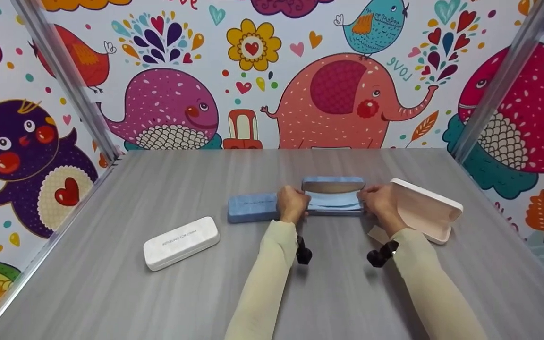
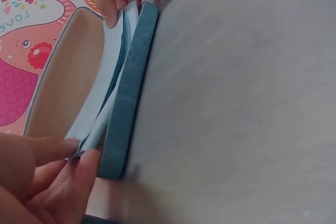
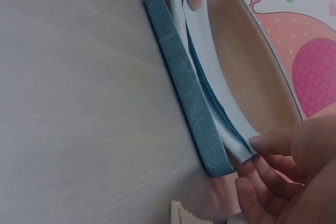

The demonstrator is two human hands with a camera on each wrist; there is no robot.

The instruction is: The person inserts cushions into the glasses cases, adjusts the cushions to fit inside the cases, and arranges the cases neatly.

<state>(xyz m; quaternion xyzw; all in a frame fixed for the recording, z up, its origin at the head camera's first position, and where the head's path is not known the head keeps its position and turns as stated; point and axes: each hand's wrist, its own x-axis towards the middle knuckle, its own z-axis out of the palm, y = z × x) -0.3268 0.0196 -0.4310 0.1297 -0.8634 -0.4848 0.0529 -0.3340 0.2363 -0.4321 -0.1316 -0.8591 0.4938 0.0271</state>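
Observation:
An open blue glasses case stands toward the back of the table, its lid raised and its tan lining showing. A folded light blue cloth lies along its opening, sagging in the middle. My left hand pinches the cloth's left end between thumb and fingers. At the opposite end, my right hand pinches the cloth the same way; the right wrist view shows the thumb on top of it. The inside of the case's base is mostly hidden under the cloth.
A closed blue glasses case sits just left of my left hand. An open white case lies right of my right hand, with a small beige piece beside it. A closed white case rests on the left of the grey table.

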